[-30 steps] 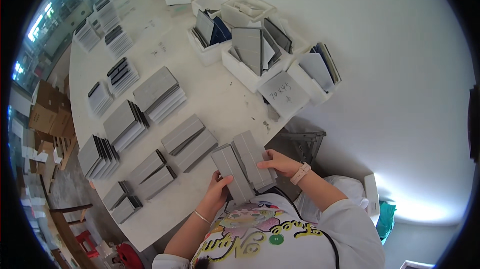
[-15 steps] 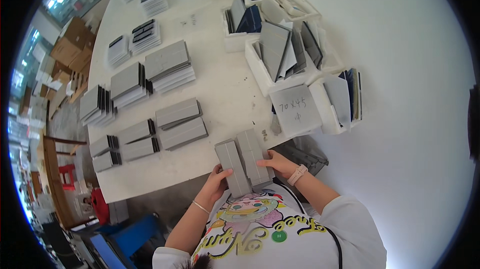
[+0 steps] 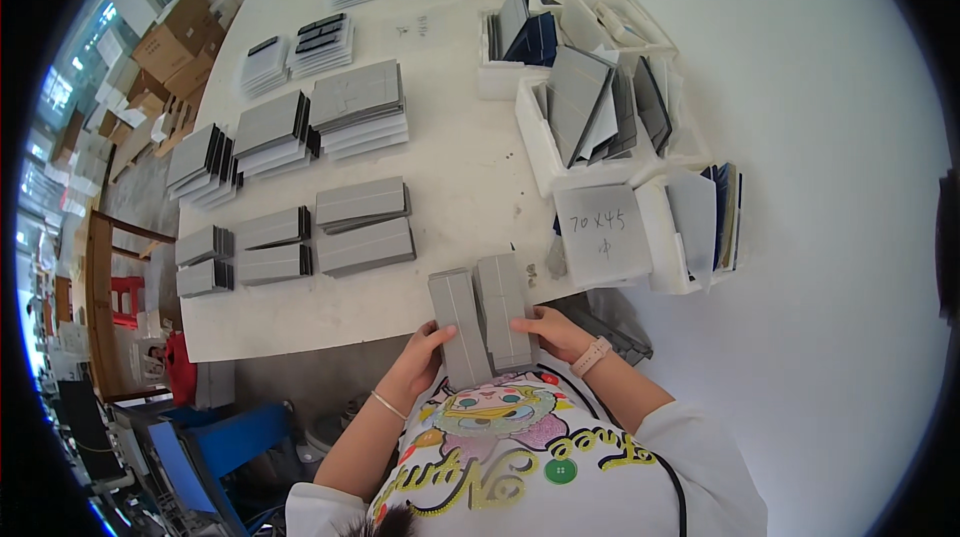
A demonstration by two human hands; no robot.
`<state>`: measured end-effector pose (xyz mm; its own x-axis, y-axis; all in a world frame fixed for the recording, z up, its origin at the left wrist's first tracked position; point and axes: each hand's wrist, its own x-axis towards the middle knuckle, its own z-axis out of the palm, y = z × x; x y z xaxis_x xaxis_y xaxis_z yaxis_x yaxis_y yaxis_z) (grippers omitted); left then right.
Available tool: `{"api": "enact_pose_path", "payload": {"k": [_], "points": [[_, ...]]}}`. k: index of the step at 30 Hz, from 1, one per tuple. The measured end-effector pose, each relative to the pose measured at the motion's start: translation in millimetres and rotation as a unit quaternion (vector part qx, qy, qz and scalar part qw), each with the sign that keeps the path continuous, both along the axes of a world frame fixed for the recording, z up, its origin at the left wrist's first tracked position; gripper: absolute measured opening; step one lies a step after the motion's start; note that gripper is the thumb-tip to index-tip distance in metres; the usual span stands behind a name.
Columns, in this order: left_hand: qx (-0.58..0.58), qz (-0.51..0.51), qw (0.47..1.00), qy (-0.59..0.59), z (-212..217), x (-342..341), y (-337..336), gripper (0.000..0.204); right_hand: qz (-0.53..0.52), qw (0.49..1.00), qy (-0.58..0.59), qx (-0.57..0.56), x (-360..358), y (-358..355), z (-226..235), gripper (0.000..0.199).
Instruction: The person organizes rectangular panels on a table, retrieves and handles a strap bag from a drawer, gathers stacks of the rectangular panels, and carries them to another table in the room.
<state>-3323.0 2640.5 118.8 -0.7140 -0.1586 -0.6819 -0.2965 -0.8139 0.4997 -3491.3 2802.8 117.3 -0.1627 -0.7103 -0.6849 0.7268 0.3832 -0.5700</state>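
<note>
My left hand (image 3: 430,349) is closed round a stack of long grey rectangular panels (image 3: 458,317), its thumb on the top face. My right hand (image 3: 553,332) grips a second stack of similar grey panels (image 3: 500,292), thumb on top and fingers underneath. Both stacks sit side by side in front of my chest, at the table's near edge, nearly touching along their inner sides. Thin pale lines run along their faces. On the table to the left lie several more narrow grey stacks, such as this nearest pair's front stack (image 3: 365,247).
Larger grey stacks (image 3: 357,97) with white sheets stand farther back on the white table (image 3: 460,177). White foam boxes (image 3: 535,152) of grey and dark-blue panels line the right side, a handwritten white sheet (image 3: 603,237) before them. A blue chair (image 3: 240,442) is at lower left.
The view has shifted, so the table and its stacks appear turned slightly. Both hands keep their hold on the two panel stacks, which stand a little more upright in the picture.
</note>
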Motion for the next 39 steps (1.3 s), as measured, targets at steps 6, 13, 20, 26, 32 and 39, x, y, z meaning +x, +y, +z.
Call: {"api": "enact_pose_path", "payload": {"k": [6,13,20,26,32,39], "points": [[-0.012,0.008,1.0,-0.025,-4.0,0.8,0.5,0.06,-0.006,0.998,-0.046,-0.029,-4.1,6.5,-10.6,0.062],[-0.029,0.088,0.994,-0.064,-11.0,3.4,0.7,0.052,-0.029,0.996,-0.088,-0.02,-4.9,3.5,-3.7,0.059],[-0.045,0.128,0.985,-0.108,-30.4,7.2,1.1,0.05,-0.018,0.99,-0.118,0.075,1.7,24.9,-21.3,0.056],[-0.001,0.152,0.977,-0.152,0.2,2.5,-3.3,0.046,-0.075,0.991,-0.063,0.094,4.5,28.5,-28.3,0.036],[0.009,0.139,0.981,-0.137,-2.6,7.2,-0.9,0.043,-0.112,0.99,-0.044,0.079,2.2,26.8,-28.7,0.023],[-0.006,0.108,0.983,-0.148,-18.0,6.7,-6.2,0.037,-0.108,0.988,0.009,0.105,-1.4,29.9,-48.3,0.022]]}}
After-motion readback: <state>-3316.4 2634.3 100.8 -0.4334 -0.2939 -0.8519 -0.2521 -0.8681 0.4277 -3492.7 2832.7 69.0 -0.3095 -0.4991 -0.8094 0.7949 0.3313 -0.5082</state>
